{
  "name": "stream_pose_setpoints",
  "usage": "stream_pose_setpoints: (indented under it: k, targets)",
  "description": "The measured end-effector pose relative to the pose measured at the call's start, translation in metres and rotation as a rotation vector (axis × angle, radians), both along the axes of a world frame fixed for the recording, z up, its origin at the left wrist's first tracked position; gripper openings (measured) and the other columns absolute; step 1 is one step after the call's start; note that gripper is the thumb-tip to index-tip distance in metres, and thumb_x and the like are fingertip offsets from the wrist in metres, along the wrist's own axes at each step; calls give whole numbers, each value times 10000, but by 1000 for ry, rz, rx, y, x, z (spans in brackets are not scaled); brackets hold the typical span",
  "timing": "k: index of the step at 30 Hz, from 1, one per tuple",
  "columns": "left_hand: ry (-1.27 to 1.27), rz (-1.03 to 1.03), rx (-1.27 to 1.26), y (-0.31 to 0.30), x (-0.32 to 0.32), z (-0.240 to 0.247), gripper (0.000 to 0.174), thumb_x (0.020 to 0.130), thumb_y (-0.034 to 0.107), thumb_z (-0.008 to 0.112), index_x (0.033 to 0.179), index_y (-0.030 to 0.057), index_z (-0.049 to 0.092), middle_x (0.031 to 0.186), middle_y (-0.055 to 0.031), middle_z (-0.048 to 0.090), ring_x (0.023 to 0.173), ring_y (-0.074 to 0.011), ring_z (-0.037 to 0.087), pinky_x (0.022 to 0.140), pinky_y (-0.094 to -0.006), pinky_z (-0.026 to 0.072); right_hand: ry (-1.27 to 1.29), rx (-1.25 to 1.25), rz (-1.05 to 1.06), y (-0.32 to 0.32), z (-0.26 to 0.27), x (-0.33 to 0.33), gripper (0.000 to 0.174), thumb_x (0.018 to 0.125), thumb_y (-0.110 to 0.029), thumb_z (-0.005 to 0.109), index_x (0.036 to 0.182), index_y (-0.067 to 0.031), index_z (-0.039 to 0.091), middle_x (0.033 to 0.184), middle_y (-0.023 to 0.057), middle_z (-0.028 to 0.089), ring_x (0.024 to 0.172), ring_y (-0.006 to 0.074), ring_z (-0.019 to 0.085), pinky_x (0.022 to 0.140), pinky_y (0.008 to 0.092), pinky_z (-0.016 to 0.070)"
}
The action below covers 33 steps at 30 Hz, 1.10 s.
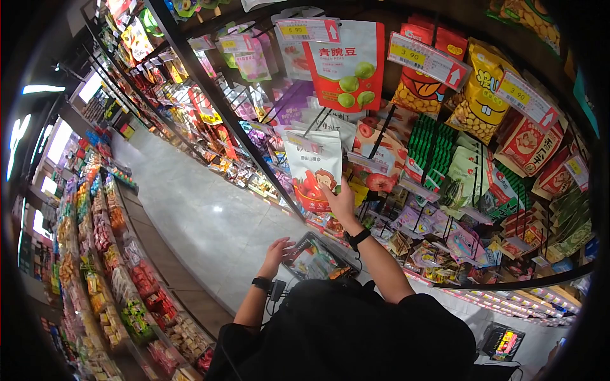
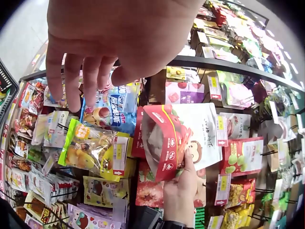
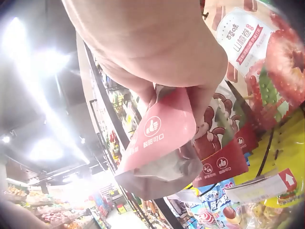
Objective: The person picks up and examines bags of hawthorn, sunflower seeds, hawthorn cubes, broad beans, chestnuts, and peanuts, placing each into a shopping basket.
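My right hand (image 1: 342, 202) grips the lower side of a white and red snack pouch (image 1: 310, 159) with a cartoon monkey on it, thumb across its front. In the right wrist view the red bottom of this pouch (image 3: 167, 119) shows below the fingers, and similar monkey pouches (image 3: 221, 164) hang behind it. My left hand (image 1: 275, 255) is held in the air with its fingers extended, nothing in it. Beside it, lower down, stands a black shopping basket (image 1: 311, 237) with packaged goods inside. The left wrist view has the left hand (image 2: 119, 38) large across the top.
Hooks on the rack hold a green pea bag (image 1: 349, 63), a yellow snack bag (image 1: 486, 89) and several other packs, with price tags (image 1: 422, 57) sticking out. A dark rack post (image 1: 222, 108) stands left of the pouch. Beyond lies the grey aisle floor (image 1: 184, 184); another basket (image 1: 505, 341) sits lower right.
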<state>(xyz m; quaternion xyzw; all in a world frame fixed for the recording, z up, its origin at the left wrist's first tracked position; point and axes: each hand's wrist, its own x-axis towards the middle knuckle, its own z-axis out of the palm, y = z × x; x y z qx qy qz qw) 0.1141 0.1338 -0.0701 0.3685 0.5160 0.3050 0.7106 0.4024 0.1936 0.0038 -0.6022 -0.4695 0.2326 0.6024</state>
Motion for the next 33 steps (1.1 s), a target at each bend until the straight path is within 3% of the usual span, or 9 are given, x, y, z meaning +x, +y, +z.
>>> stream_pose_setpoints:
  k: [9,12,18,21,33]
  targets:
    - [49,-201,12,-6,8,0,396,995,283,477,1316,60,539,1202,-64,683,993,-159,667,717,-262,527,14,-22,-15,-9,-10,-12,472,840,-285,766,1161,19,602,969,179,720,867,300,708,749,381,529]
    - [54,-228,-16,-8,12,1,426,1042,261,439,1363,-17,451,1243,-151,614,1021,-228,656,834,-361,568,19,-50,-8,-11,-5,-13,468,841,-283,766,1161,18,604,967,179,722,878,298,711,753,379,530]
    - [-18,-214,-42,-13,6,-5,411,1034,223,440,1366,-19,441,1217,-171,622,1056,-257,652,813,-373,585,-9,-64,12,-16,-10,-17,453,845,-270,762,1158,17,607,984,182,720,893,299,709,767,376,531]
    - [-18,-206,-56,-16,6,-6,391,1013,264,441,1323,40,523,1231,-96,662,997,-193,670,809,-308,545,13,-7,-23,-15,2,-19,455,842,-267,762,1160,17,603,984,183,717,898,306,705,770,382,528]
    - [-45,-220,-37,-17,-1,-13,411,1018,295,445,1325,31,516,1243,-115,649,1033,-211,659,845,-332,543,56,22,-50,-7,-4,-21,438,837,-251,768,1139,20,604,988,173,714,890,300,701,766,379,521]
